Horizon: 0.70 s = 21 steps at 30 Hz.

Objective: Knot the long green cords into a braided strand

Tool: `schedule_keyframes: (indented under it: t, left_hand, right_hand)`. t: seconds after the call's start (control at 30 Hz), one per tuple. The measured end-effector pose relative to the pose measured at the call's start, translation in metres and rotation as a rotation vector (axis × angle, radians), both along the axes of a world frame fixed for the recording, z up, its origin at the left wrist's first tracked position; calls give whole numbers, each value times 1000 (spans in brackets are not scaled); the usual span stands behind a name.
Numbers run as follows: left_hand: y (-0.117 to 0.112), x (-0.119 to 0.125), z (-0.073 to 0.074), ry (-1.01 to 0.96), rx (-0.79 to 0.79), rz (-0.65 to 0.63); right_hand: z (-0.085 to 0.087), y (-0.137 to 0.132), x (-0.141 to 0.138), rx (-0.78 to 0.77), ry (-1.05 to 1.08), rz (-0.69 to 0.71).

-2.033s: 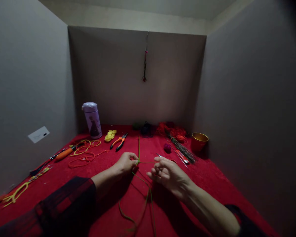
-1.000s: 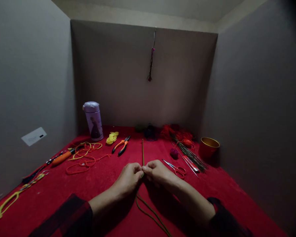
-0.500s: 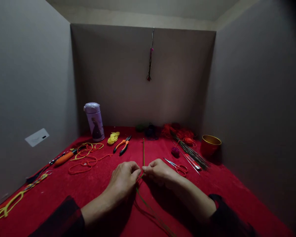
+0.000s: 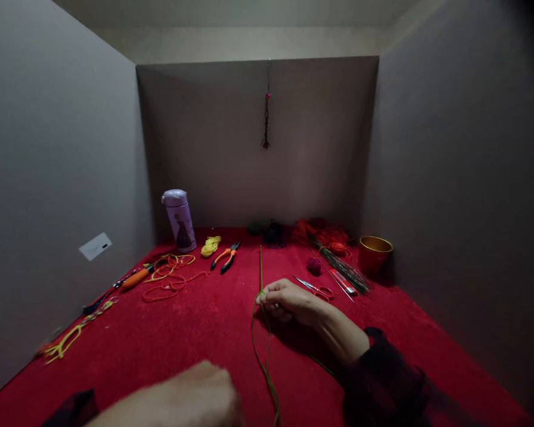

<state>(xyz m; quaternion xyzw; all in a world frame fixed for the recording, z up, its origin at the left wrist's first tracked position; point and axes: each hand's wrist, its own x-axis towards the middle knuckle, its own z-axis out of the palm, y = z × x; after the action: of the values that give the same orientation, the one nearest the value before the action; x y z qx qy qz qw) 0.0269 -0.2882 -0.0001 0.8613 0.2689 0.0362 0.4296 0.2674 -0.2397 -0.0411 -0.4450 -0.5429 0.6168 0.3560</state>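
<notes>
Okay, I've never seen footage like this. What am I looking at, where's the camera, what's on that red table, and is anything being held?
There is no machine here: a person works with bare hands, and the one camera sits on their head, looking forward and down. So the arms coming in from the bottom are their own. The right hand pinches a green cord, which runs past the fingers away from the camera and also trails back toward it. The left hand is low, close and blurred; I cannot tell if it holds anything. On the red table are scissors, orange-handled pliers, loose orange cord, a purple flask and a red cup.
</notes>
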Motion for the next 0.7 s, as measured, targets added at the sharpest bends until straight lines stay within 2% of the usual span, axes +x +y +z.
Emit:
schedule_keyframes:
  t: [0.07,0.1,0.13,0.2,0.3,0.37,0.43,0.53,0.63,0.7]
  left_hand:
    - [18,12,17,-43,-56,196]
    - [31,24,22,-115,-72,352]
    - [44,38,24,-197,-90,501]
    - [67,65,18,-244,-214,617]
    - [87,88,-8,-227,-410,495]
    - [94,92,-26,-222,-410,458]
    - [99,90,-39,-233,-342,479]
    - [106,88,-46,-252,-226,518]
    - [108,89,-45,-247,-172,578]
    - [107,91,-45,-251,-183,622]
  right_hand:
    - [-1,0,0,15,-3,-10]
    - [-1,-1,-1,21,-4,-13]
    - [0,-1,-2,26,-5,-16]
    - [1,-2,-3,32,-18,-14]
    - [2,-2,-4,58,-26,3]
    - [2,-3,-4,55,-24,5]
    - [2,-3,-4,32,-32,-3]
    - [3,-2,-3,23,-121,-30]
    - [7,0,-1,45,-423,-127]
    - [12,-3,-2,128,-662,-206]
